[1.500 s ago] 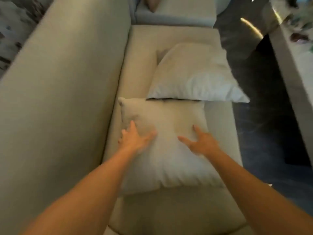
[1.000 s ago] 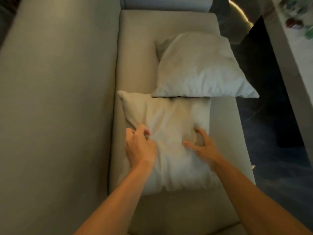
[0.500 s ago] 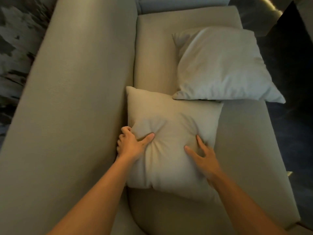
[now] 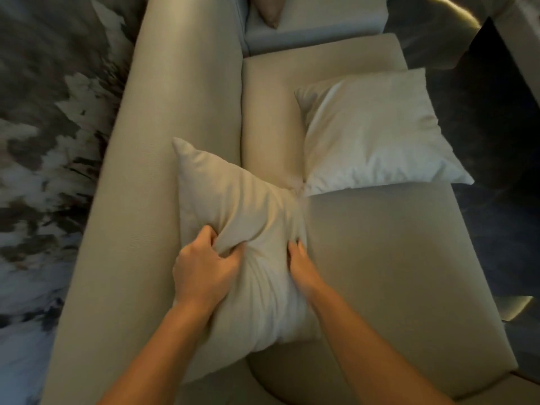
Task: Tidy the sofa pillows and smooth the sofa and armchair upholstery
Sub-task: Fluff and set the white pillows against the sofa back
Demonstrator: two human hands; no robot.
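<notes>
A beige pillow [image 4: 233, 200] stands tilted against the sofa backrest [image 4: 175, 135], its cover bunched into folds. My left hand [image 4: 201, 264] grips a fistful of its fabric near the middle. My right hand [image 4: 301, 264] holds the pillow's right edge, fingers curled into it. A second, paler pillow [image 4: 374, 133] lies flat on the sofa seat [image 4: 394, 258] farther back, its near corner touching the beige pillow.
Another seat section [image 4: 315, 24] with a pinkish cushion [image 4: 271, 10] adjoins the sofa's far end. A patterned dark-and-white rug or wall surface [image 4: 43, 171] lies left of the backrest. Dark floor [image 4: 496, 214] runs along the right.
The beige pillow has been lifted from lying flat on the seat and swung left against the backrest. Both hands went from resting on it to gripping it.
</notes>
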